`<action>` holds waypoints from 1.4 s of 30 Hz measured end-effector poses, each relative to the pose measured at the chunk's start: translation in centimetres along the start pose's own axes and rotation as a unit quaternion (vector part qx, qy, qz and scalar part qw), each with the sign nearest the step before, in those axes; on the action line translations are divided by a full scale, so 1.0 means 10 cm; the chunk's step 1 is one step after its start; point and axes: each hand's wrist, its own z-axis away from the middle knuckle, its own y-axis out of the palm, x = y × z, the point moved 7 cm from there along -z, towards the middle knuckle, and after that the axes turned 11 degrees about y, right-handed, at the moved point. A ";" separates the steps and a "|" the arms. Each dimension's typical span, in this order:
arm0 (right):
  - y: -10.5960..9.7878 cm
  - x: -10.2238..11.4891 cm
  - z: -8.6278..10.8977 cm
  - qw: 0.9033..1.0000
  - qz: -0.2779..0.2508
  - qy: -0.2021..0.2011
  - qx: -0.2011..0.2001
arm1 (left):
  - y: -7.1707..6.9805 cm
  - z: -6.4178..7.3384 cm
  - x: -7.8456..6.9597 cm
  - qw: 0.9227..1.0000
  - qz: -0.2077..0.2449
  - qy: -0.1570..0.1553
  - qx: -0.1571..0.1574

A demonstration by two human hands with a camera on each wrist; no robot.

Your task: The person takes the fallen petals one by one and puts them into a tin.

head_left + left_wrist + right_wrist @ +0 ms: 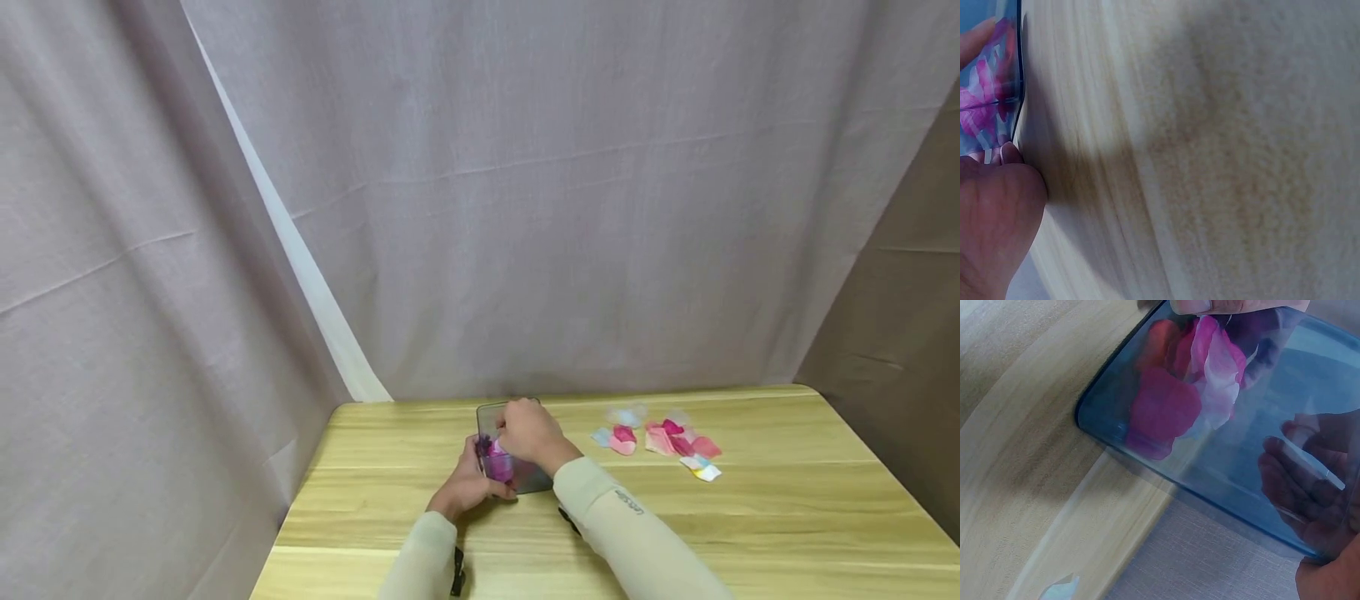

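Note:
A see-through blue-grey box (1235, 456) with rounded corners stands near the back of the table, tilted. Pink, red, purple and white petals (1166, 406) show through its wall, gathered toward one end. My left hand (467, 485) grips the box from the left, thumb along the near edge and fingers round the side. My right hand (528, 429) is over the box with its fingers bent. In the right wrist view, dark fingers (1310, 481) show in the glossy wall beside a thin white strip; I cannot tell whether the right hand pinches anything.
Loose pink, red, pale blue and white petals (671, 437) lie in small groups on the wooden table (750, 517), right of the box. Beside them is a small white piece with yellow (701, 468). A grey curtain (570, 250) hangs behind the table.

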 end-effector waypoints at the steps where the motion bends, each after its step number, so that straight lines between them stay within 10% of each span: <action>1: 0.00 0.00 0.00 1.000 0.000 0.000 -0.001 | 0.01 0.00 -0.01 1.000 0.004 0.001 0.001; 32: -0.06 -0.05 0.09 0.998 -0.043 0.009 -0.042 | 0.03 -0.01 0.01 1.000 -0.009 0.005 0.017; 42: -0.26 -0.11 0.30 0.985 -0.107 -0.021 -0.138 | -0.01 -0.02 0.00 0.999 -0.049 0.013 -0.011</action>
